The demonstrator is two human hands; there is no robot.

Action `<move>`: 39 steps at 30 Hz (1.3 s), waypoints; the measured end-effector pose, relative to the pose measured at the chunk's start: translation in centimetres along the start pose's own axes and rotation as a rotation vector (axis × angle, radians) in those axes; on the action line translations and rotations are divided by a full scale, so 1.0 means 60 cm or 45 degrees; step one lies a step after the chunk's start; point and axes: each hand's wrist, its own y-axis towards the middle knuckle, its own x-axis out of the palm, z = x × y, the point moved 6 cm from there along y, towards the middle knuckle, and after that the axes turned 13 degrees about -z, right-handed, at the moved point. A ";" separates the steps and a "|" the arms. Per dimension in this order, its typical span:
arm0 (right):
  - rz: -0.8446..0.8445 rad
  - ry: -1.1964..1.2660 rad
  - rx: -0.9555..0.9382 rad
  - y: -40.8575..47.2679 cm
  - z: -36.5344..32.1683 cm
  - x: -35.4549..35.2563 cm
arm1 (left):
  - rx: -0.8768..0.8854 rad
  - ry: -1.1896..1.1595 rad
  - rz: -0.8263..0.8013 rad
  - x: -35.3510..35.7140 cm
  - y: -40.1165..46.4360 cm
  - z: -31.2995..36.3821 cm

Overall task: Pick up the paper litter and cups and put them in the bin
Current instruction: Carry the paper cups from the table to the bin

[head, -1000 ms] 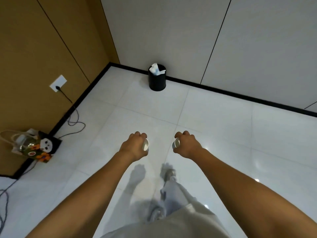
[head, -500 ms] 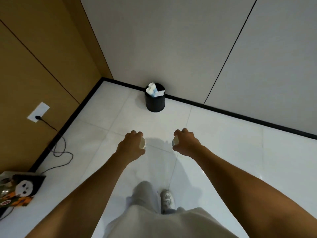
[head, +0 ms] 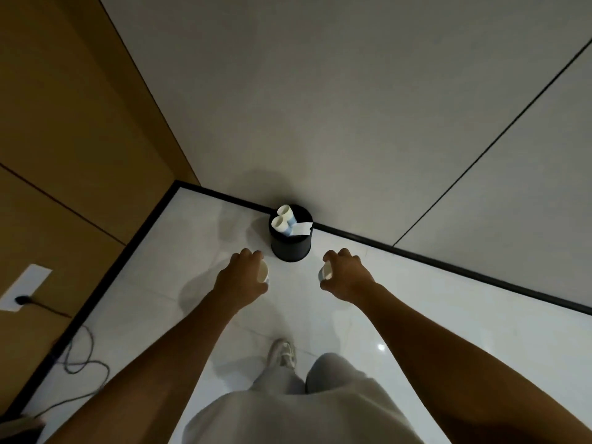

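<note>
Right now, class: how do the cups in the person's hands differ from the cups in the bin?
1. The held cups, one in the left hand and one in the right hand, are apart; the binned cups sit side by side.
2. Held cups are mostly hidden by fingers; binned cups show open mouths and stick up above the bin rim.

Both pairs look white.

Both bare forearms reach forward, roughly parallel and apart. The left hand (head: 242, 277) curls its fingers round a small white paper cup (head: 263, 272) — mouth turned inward. The right hand (head: 347, 275) grips another small white paper cup (head: 326, 271) the same way — knuckles up, wrist straight.
</note>
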 end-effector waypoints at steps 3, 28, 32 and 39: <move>-0.029 -0.014 -0.017 0.074 -0.027 -0.059 | -0.035 -0.055 0.004 -0.059 0.076 -0.010; -0.482 -0.604 -0.487 0.755 -0.176 -0.265 | -0.743 -0.918 0.132 -0.105 0.597 -0.116; -0.504 -0.564 -0.397 0.864 -0.158 -0.209 | -0.765 -1.005 0.151 -0.042 0.689 -0.159; -0.536 -0.584 -0.327 1.064 -0.109 -0.071 | -0.713 -0.981 0.120 0.109 0.861 -0.223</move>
